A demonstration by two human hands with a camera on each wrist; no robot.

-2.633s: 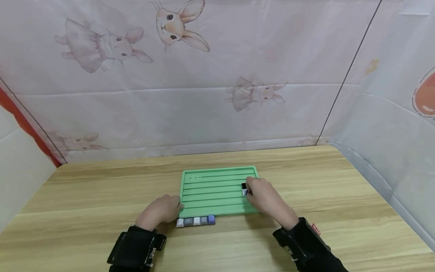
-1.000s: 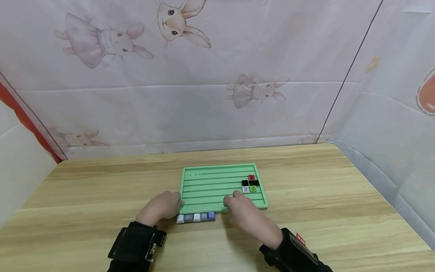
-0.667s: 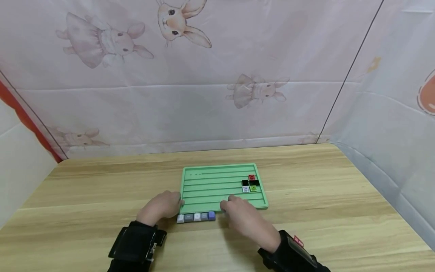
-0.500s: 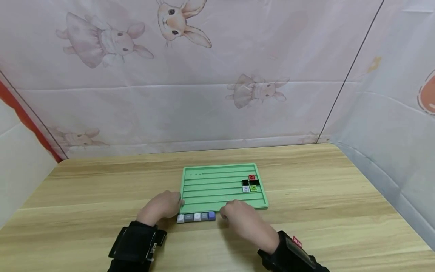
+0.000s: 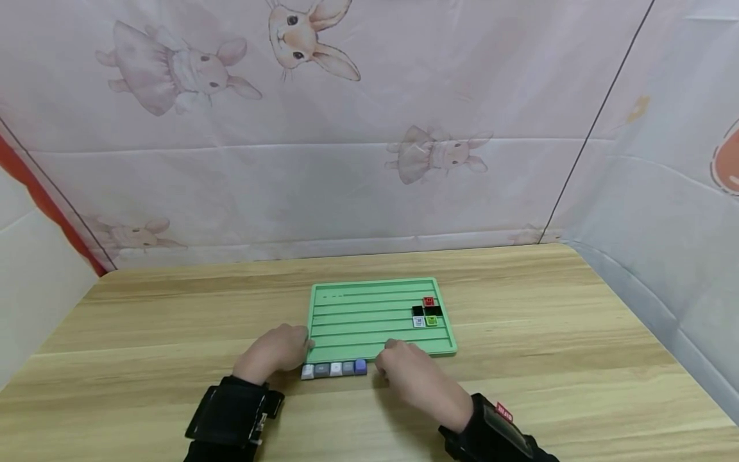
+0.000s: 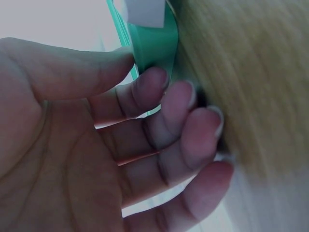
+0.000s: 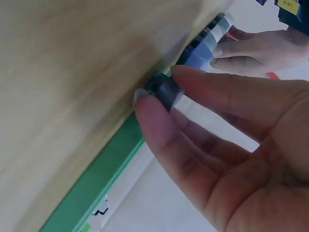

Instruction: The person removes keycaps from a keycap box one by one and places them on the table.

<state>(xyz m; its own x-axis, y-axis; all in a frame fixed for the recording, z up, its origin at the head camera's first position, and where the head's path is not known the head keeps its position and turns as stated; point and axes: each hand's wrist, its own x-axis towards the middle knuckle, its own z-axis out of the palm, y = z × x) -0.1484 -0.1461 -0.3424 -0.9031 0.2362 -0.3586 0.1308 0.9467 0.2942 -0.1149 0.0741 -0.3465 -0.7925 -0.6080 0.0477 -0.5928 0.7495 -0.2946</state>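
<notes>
A green ridged tray (image 5: 358, 314) lies on the table. My left hand (image 5: 276, 350) grips its left edge near the front corner; in the left wrist view the thumb and index finger pinch the green rim (image 6: 153, 46). At the tray's front edge, my right hand (image 5: 417, 378) pinches a dark keycap (image 7: 165, 92) between thumb and index finger, hidden from the head view. Just left of it, a purple keycap (image 5: 360, 367) ends a row of white and grey keycaps (image 5: 321, 370) set along the front edge.
Toward the tray's right side sit a red keycap (image 5: 428, 301), two black ones (image 5: 433, 310), a white one (image 5: 418, 321) and a green one (image 5: 431, 321). A wooden table (image 5: 202, 308) extends around, with a rabbit-print curtain (image 5: 323, 199) behind it.
My right hand has moved from the keycaps at the tray's right side down and left to its front edge, beside the purple keycap. The left hand stays at the tray's left edge.
</notes>
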